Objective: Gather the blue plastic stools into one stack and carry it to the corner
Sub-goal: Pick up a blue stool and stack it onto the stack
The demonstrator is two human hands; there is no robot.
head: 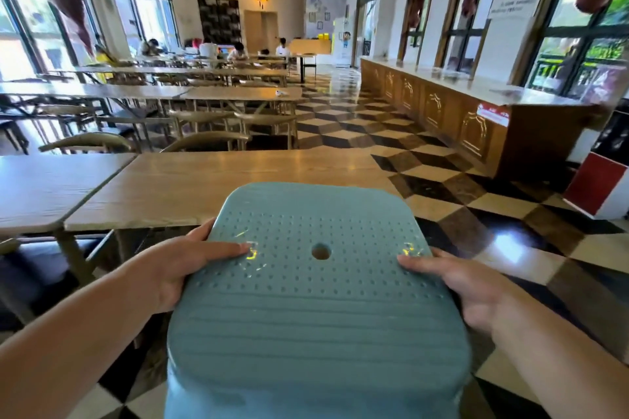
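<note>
Blue stool stack (316, 299) gripped by left hand (180, 269), right hand (466, 286); wall sign (512, 3) unreadable.

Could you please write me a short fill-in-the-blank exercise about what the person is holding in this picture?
1. Both hands hold a blue plastic stool by its ____.
2. The left hand and the right hand have their grip on ____ sides of it.
3. A round ____ sits in the middle of the seat.
4. Beyond the stool stands a long wooden ____.

Missing words: seat; opposite; hole; table
</note>
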